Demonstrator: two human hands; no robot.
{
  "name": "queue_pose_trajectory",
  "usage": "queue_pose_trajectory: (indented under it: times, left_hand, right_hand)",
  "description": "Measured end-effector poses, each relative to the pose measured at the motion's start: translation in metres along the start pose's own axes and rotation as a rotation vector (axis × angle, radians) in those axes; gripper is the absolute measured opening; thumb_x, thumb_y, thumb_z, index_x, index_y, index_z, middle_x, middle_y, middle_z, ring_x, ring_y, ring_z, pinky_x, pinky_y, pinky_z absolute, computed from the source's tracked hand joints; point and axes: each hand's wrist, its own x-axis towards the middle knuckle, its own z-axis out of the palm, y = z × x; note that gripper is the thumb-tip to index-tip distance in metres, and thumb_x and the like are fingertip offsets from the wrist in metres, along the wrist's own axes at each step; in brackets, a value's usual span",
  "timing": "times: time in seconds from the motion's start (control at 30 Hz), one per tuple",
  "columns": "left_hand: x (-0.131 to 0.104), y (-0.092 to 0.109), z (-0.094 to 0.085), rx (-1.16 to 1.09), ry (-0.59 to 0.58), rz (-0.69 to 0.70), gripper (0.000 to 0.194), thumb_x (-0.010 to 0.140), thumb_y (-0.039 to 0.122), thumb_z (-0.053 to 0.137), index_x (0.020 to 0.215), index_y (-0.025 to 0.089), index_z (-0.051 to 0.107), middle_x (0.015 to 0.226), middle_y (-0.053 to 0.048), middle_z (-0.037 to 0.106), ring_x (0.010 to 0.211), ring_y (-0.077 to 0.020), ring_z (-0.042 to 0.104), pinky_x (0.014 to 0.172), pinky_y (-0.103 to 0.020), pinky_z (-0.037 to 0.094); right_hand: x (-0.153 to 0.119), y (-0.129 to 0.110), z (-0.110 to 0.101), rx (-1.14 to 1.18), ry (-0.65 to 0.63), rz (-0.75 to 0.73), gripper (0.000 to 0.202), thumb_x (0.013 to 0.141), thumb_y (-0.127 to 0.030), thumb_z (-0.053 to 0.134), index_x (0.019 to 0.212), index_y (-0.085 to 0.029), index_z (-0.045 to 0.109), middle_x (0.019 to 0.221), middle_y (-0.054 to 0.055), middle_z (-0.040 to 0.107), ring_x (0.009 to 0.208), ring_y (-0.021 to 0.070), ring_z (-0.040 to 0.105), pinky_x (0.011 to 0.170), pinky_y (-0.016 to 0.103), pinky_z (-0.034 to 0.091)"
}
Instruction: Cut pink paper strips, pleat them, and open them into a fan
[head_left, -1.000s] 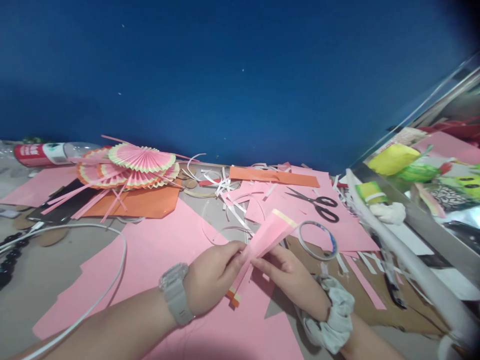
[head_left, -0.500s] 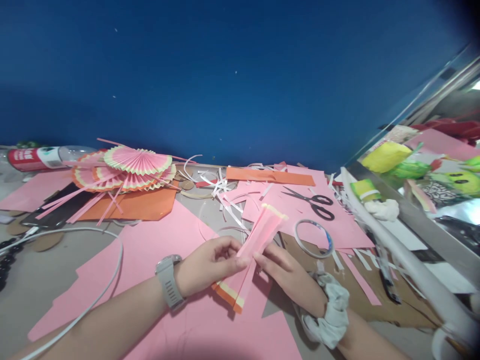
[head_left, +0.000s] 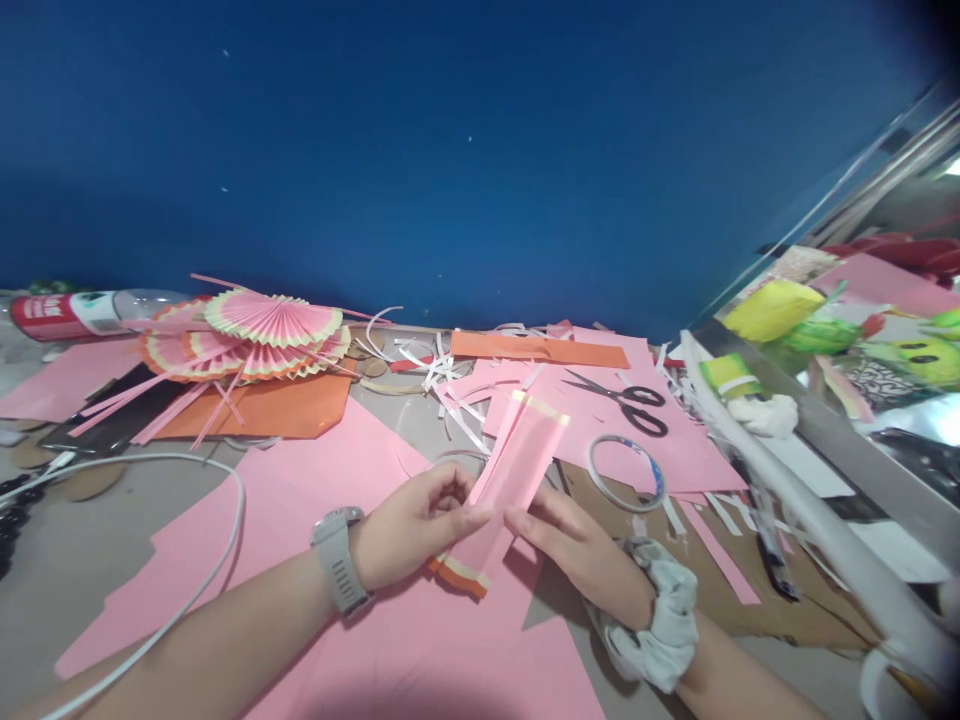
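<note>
Between my two hands is a folded strip of pink paper with cream bands at its ends and an orange edge at the lower end. My left hand, with a grey watch on its wrist, pinches the left side of the paper, thumb on top. My right hand grips the right side, its thumb on the front and the other fingers behind. A pale scrunchie circles the right wrist. Large pink paper sheets lie beneath the hands.
Pleated paper rosettes stand at the back left beside a plastic bottle. Black-handled scissors, a tape roll and an orange strip lie beyond my right hand. A white cable loops at left; a utility knife rests right.
The folded paper has turned so that its broad pink face shows more and its layers lie closer together. Both hands keep hold of it in nearly the same place.
</note>
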Motion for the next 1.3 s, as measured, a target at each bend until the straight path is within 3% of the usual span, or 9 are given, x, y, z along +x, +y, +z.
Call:
queue_pose_trajectory:
  times: [0.23,0.33,0.43,0.6,0.7,0.8,0.9,1.1,1.3]
  left_hand:
    - [0.002,-0.002,-0.001,-0.039,-0.015,-0.023,0.017,0.083,0.031,0.054,0.081,0.014,0.054,0.079,-0.001,0.054,0.071,-0.0112,0.053,0.068,-0.025,0.043]
    - [0.001,-0.005,-0.001,-0.03,-0.092,-0.061,0.021,0.079,0.031,0.06,0.09,0.013,0.057,0.087,-0.006,0.06,0.079,-0.0166,0.058,0.075,-0.031,0.045]
    - [0.001,-0.003,0.0,-0.096,-0.172,-0.047,0.03,0.079,0.028,0.061,0.104,0.014,0.056,0.095,-0.009,0.063,0.087,-0.0205,0.06,0.081,-0.036,0.046]
    - [0.003,0.004,0.0,-0.109,-0.156,0.064,0.029,0.085,0.026,0.052,0.108,0.011,0.059,0.103,-0.012,0.064,0.097,-0.0228,0.059,0.089,-0.037,0.043]
    - [0.003,0.006,-0.001,-0.068,-0.148,0.041,0.029,0.084,0.027,0.054,0.106,0.01,0.061,0.102,-0.011,0.066,0.094,-0.0226,0.06,0.087,-0.036,0.045]
    - [0.002,0.006,-0.001,-0.063,-0.117,0.019,0.028,0.084,0.024,0.053,0.106,0.009,0.061,0.101,-0.011,0.066,0.094,-0.0223,0.06,0.086,-0.035,0.046]
    - [0.002,0.007,-0.001,-0.059,-0.093,0.011,0.028,0.084,0.023,0.054,0.107,0.008,0.061,0.102,-0.012,0.066,0.096,-0.0229,0.06,0.086,-0.035,0.046]
    - [0.002,0.006,-0.003,-0.081,-0.082,-0.011,0.022,0.082,0.022,0.057,0.099,0.01,0.062,0.097,-0.01,0.067,0.094,-0.0211,0.061,0.084,-0.032,0.047]
    - [0.003,0.003,-0.001,-0.097,0.004,-0.126,0.024,0.076,0.033,0.063,0.079,0.009,0.063,0.068,-0.007,0.066,0.063,-0.0165,0.062,0.064,-0.03,0.052]
  right_hand:
    - [0.004,-0.002,-0.002,0.015,0.072,0.004,0.029,0.089,-0.029,0.046,0.116,-0.022,0.054,0.106,0.004,0.061,0.097,0.017,0.056,0.089,0.031,0.044]
    - [0.005,-0.005,-0.002,-0.079,0.121,0.006,0.031,0.09,-0.031,0.043,0.118,-0.021,0.051,0.103,0.004,0.061,0.091,0.0163,0.057,0.084,0.03,0.047]
    - [0.004,-0.007,0.001,-0.209,0.116,-0.031,0.031,0.091,-0.03,0.04,0.12,-0.022,0.05,0.113,0.004,0.059,0.101,0.0174,0.055,0.089,0.031,0.044]
    - [0.0,-0.004,0.007,-0.465,0.034,-0.164,0.032,0.093,-0.026,0.035,0.121,-0.025,0.05,0.119,0.004,0.057,0.11,0.0193,0.05,0.096,0.035,0.038]
    - [-0.003,0.0,0.007,-0.567,0.11,-0.174,0.031,0.091,-0.027,0.04,0.121,-0.024,0.047,0.117,0.005,0.057,0.109,0.0186,0.05,0.095,0.033,0.038]
    - [-0.006,-0.001,0.006,-0.551,0.208,-0.082,0.023,0.09,-0.03,0.043,0.111,-0.022,0.048,0.096,0.003,0.062,0.089,0.0164,0.058,0.078,0.028,0.045]
    - [-0.006,-0.004,0.006,-0.527,0.211,-0.027,0.014,0.091,-0.031,0.04,0.092,-0.022,0.05,0.078,-0.001,0.061,0.072,0.0142,0.058,0.066,0.026,0.043]
    - [-0.002,-0.006,0.003,-0.521,0.199,-0.041,0.018,0.093,-0.031,0.036,0.088,-0.022,0.051,0.077,-0.001,0.06,0.071,0.0144,0.056,0.065,0.026,0.042]
    - [-0.002,-0.009,-0.007,-0.605,0.292,-0.079,0.017,0.093,-0.029,0.036,0.086,-0.023,0.051,0.079,-0.001,0.059,0.074,0.0143,0.056,0.068,0.025,0.041]
